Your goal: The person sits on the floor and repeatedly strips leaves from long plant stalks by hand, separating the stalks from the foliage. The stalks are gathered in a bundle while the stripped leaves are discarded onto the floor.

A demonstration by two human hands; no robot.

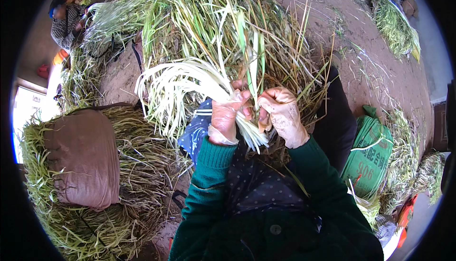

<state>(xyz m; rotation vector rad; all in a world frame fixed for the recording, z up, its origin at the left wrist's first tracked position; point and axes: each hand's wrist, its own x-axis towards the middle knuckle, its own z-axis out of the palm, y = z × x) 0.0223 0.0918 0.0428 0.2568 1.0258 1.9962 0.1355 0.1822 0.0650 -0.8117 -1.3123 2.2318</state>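
My left hand (229,113), in a thin translucent glove, is closed around a bundle of pale, blanched leafy stalks (192,77). Their long leaves droop to the left, and the white cut-looking ends (252,132) stick out below my fist. Close beside it, my right hand (281,109) wears a soiled glove and has its fingers curled together. It pinches the lower end of a green-and-white leafy stalk (253,70) that stands up between both hands; the exact grip is partly hidden. Directly beyond my hands lies a large heap of green and straw-coloured stalks (199,18).
On the left, brown cloth (83,157) covers part of another stalk pile (142,164). A green woven sack (370,154) bearing print lies at right. Another person (66,24) handles stalks at upper left. A dark polka-dot apron (256,189) covers my lap.
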